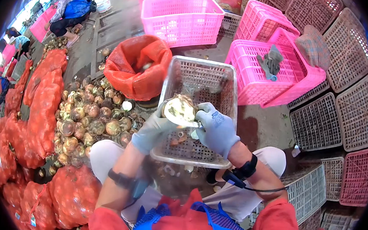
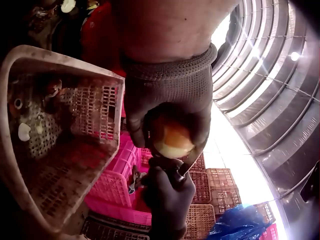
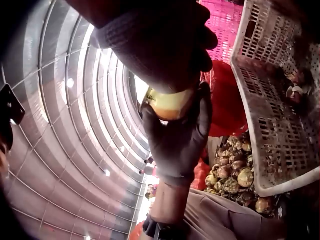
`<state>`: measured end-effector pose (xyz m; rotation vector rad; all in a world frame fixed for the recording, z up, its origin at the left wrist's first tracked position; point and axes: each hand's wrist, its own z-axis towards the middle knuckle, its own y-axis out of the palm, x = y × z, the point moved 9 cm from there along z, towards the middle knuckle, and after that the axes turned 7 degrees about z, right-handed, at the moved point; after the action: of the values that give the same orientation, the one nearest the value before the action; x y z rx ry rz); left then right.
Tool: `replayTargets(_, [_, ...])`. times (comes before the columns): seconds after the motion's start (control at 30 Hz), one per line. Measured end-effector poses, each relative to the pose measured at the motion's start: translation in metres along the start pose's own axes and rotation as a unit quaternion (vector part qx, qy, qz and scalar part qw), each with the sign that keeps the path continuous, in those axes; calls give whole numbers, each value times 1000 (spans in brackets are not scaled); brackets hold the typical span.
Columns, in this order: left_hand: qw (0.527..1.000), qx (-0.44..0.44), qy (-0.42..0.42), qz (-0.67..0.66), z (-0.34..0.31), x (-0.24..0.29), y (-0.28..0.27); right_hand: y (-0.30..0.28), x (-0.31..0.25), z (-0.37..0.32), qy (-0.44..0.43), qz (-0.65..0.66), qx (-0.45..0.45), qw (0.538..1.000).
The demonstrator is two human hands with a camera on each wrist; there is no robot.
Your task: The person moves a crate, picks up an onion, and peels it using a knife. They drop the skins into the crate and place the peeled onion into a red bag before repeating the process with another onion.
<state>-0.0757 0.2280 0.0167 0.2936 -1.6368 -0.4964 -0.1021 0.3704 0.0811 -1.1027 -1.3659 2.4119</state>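
Note:
My gloved left hand [image 1: 151, 130] grips a partly peeled onion [image 1: 180, 108], pale on its cut face with dry brown skin at the top. My gloved right hand [image 1: 218, 130] holds a small knife [image 1: 187, 123] against the onion's lower side. In the left wrist view the onion [image 2: 172, 142] shows yellow-brown and pale flesh, the right hand [image 2: 170, 192] just below it with the blade beside the onion. Both hands work above a grey plastic crate [image 1: 189, 162] with peel scraps at its bottom. In the right wrist view the left fingers cup the onion [image 3: 170, 106] from below.
A heap of onions [image 1: 93, 114] lies left of the crate, beside an open red mesh bag [image 1: 123, 86]. Filled red sacks [image 1: 74, 195] line the left side. Pink crates [image 1: 182, 22] stand ahead, with a grey glove [image 1: 271, 61] on one; more crates are stacked right.

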Motion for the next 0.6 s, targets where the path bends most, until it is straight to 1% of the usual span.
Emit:
replayTargets(0.03, [1000, 11, 17, 22, -3, 4, 2, 6, 6, -2, 22, -8, 0, 1000])
replayTargets(0.07, [1000, 10, 17, 21, -3, 4, 2, 9, 8, -3, 22, -8, 0, 1000])
replayTargets(0.13, [1000, 7, -5, 14, -3, 1, 1, 13, 13, -3, 33, -26, -11, 999])
replayTargets(0.27, [1000, -1, -7, -20, 3, -4, 1, -4, 0, -3, 14, 12, 11, 1000])
replayTargets(0.33, [993, 52, 1, 109, 7, -13, -12, 4, 6, -4, 32, -33, -2, 999])
replayTargets(0.37, [982, 54, 27, 177, 10, -10, -12, 5, 8, -5, 36, -35, 2, 999])
replayTargets(0.4, [983, 49, 26, 176, 12, -14, -12, 8, 12, -6, 41, -39, -2, 998])
replayTargets(0.47, [973, 66, 33, 217, 11, -16, -16, 17, 22, -9, 44, -43, -10, 998])
replayTargets(0.5, [978, 77, 33, 190, 10, -13, -12, 14, 27, -7, 24, -54, 28, 998])
replayTargets(0.53, [978, 75, 33, 190, 7, -9, -11, 9, 31, -7, 4, -66, 67, 996])
replayTargets(0.57, [985, 62, 1, 158, 3, -11, -10, 9, 43, -5, 25, -80, 55, 995])
replayTargets(0.6, [990, 48, -30, 126, 1, -14, -8, 8, 47, -7, 28, -83, 58, 994])
